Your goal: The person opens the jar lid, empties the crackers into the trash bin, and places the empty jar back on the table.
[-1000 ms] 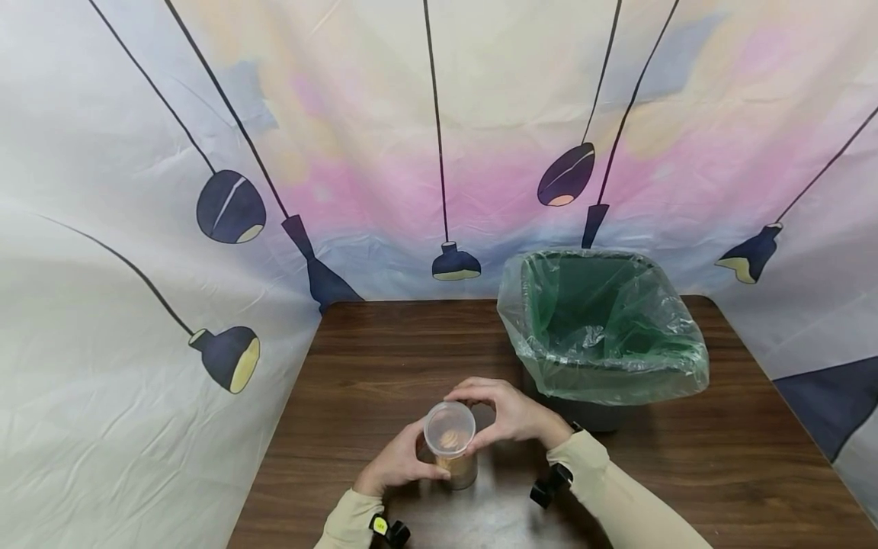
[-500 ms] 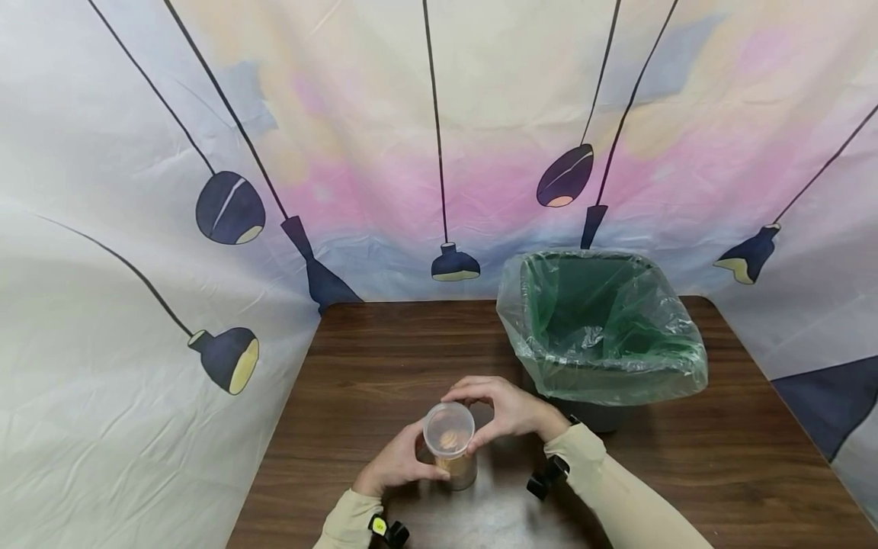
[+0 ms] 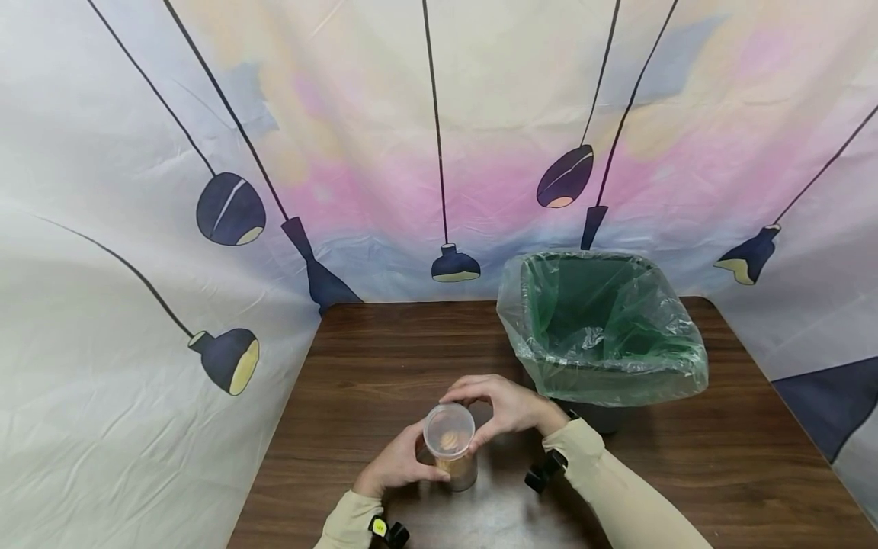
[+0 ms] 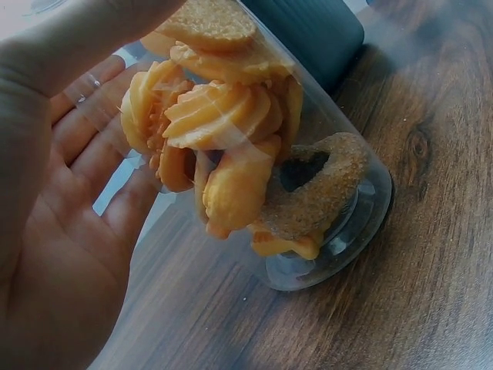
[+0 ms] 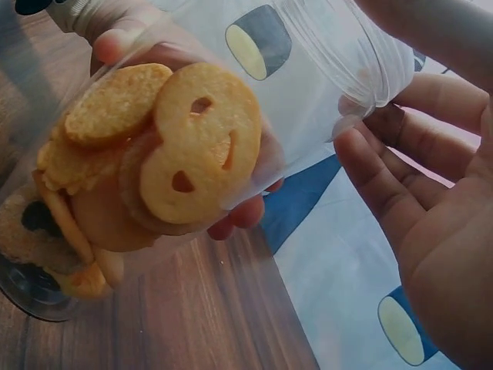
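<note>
Clear jar [image 3: 463, 476] of cookies [image 4: 219, 116] on counter [image 3: 370, 351], left grip [image 3: 396, 462] around its body, right grip [image 3: 507, 407] on lid [image 3: 449, 422].

A clear lidded jar [image 3: 458, 471] stands upright, holding cookies [image 4: 219, 116].

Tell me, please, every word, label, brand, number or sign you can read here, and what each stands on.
No text can be read.
Yellow tag by the left sleeve: dark marks, too small to read.
Clear jar: no label or lettering visible.
Green-lined bin: no lettering visible.
Cookie: cut-out smiling face, no words.
</note>
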`<state>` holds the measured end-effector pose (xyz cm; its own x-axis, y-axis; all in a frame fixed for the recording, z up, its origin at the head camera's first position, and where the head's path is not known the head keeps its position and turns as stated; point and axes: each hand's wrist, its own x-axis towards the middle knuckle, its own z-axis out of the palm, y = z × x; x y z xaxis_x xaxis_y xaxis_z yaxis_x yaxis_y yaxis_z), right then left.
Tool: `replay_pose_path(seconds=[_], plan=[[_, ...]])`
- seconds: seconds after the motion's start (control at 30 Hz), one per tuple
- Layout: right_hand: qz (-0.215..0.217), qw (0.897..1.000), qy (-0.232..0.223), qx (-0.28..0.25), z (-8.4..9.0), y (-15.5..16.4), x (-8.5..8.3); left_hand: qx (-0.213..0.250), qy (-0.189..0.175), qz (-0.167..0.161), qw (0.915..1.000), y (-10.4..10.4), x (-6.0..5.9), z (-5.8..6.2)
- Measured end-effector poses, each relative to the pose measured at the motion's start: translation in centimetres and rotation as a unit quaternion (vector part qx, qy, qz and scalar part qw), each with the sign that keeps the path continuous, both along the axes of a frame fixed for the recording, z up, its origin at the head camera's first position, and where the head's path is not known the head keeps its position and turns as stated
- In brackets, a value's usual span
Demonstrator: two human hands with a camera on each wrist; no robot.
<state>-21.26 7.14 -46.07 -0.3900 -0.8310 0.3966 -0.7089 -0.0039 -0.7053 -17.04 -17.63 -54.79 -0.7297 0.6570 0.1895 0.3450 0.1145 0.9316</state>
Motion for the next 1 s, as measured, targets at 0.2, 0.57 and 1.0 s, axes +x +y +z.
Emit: replay_pose_path(seconds=[0.2, 0.57, 1.0], plan=[[0.000, 1.000, -0.010, 0.016, -2.0, -0.1, -1.2, 0.004, 0.006, -0.004, 1.0000, -0.1, 0.0, 0.0], [0.031, 0.998, -0.030, 0.036, -2.0, 0.0, -2.2, 0.002, -0.005, -0.005, 1.0000, -0.1, 0.0, 0.0], [0.044, 0.997, -0.050, 0.040, -1.8, 0.0, -2.2, -0.007, 0.004, 0.000, 1.0000, -0.1, -0.3, -1.1]])
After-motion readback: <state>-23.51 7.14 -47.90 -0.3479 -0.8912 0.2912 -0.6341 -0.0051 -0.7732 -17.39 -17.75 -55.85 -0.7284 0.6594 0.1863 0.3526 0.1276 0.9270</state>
